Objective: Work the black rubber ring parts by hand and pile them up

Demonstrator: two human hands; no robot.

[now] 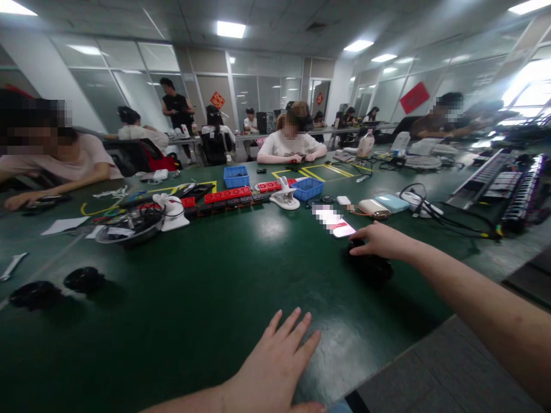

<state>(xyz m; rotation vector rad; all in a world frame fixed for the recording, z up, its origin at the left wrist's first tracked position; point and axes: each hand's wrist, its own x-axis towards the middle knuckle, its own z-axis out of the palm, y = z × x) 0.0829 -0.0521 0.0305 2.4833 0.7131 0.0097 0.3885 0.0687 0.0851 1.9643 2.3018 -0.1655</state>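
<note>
My left hand [278, 353] hovers over or rests on the green tabletop [206, 287] at the front, fingers stretched out and nothing in it. To the right, my right hand [381, 241] has its thumb and fingers around the upper part of a dark black object [372, 269]; its kind is too dark to make out. A lit phone [342, 229] lies just beyond that hand. Far to the left sit two rounded black pieces, one nearer the edge [37, 294] and one beside it [85, 279].
A red-and-black power strip row [227, 195], a white clip stand [284, 196], two blue bins [236, 176] and a bowl of cables [129, 232] line the middle. A wrench [14, 267] lies left. Power banks [374, 208] and cables are at right. People sit around the table.
</note>
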